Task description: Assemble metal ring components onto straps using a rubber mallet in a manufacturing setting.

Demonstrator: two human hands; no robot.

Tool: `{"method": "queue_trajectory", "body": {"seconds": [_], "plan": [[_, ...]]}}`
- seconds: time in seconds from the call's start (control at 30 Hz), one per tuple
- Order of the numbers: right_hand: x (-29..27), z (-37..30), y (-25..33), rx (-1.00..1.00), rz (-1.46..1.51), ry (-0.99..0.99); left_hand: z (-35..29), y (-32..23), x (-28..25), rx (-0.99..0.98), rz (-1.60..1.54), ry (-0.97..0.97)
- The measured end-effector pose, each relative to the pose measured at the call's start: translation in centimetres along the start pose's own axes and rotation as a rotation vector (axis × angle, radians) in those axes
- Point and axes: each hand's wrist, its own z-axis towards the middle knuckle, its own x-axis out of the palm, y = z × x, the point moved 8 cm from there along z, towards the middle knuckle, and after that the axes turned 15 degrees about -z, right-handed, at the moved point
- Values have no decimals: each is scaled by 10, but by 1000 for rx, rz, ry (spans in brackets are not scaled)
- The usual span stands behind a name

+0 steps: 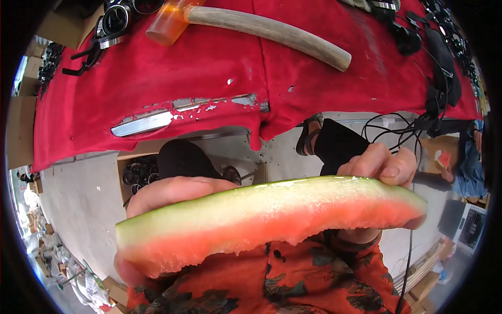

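1 orange-headed mallet (266, 27) lies on a torn red cloth (204, 73); black cables (412, 127) dangle at right.

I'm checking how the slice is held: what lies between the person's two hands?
In the head view, the watermelon slice spans from the left hand to the right hand; past its green rind, pale floor shows.

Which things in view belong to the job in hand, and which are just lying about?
In hand:
- ragged-edged watermelon slice, held by left hand and right hand

Lying about:
- wooden-handled mallet
- torn red cloth
- cardboard box, far left
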Motion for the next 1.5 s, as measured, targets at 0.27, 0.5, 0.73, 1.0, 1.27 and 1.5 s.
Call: {"method": "queue_trajectory", "body": {"seconds": [0.27,0.5,0.73,1.0,1.27,1.5], "plan": [[-5,-5,-2,-27,-159,13,1,-2,-3,129,98,128],[-10,-5,-1,47,-247,53,1,-6,-4,151,30,-43],[-19,-7,-12,173,-328,-46,6,-1,-16,26,97,-123],[-2,-9,-14,174,140,-94,1,-10,-18,135,168,-87],[23,9,17,-44,75,473,9,-20,2,-5,121,245],[35,0,47,-16,-41,267,10,-23,21,-111,198,379]]}}
